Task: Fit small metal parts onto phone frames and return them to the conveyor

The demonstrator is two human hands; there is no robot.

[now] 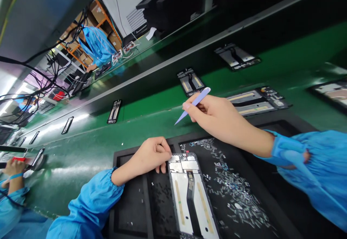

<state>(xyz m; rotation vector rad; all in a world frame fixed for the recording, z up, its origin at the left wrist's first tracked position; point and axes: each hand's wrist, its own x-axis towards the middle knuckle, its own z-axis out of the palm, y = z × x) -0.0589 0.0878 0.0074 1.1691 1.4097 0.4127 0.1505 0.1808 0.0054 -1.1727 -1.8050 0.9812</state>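
So here's the bench view: the left hand [153, 156] sits curled at the top end of a phone housing [187, 195], fingertips on its edge, though I can't tell if it's actually gripping or just steadying. That housing lies on a black foam tray [128, 210] at the near side of a green worktop [151, 123]. It looks light, thin and pretty fragile, with a glossy panel that's probably slippery, so I'd take it by the outer edges and keep off the tan adhesive strips [179, 201].

The right hand [214, 121] is closed in a pinch on one lilac plastic pick [193, 105], held up clear of the housing. That's a light, stiff little thing with a sharp tip.

Count-wise: one housing in front, one pick, and way too many tiny silver parts [238, 195] to count on the black mat. At least six more phone housings [191, 81] sit along the worktop, and a co-worker's hand [13, 168] is working at the far left.
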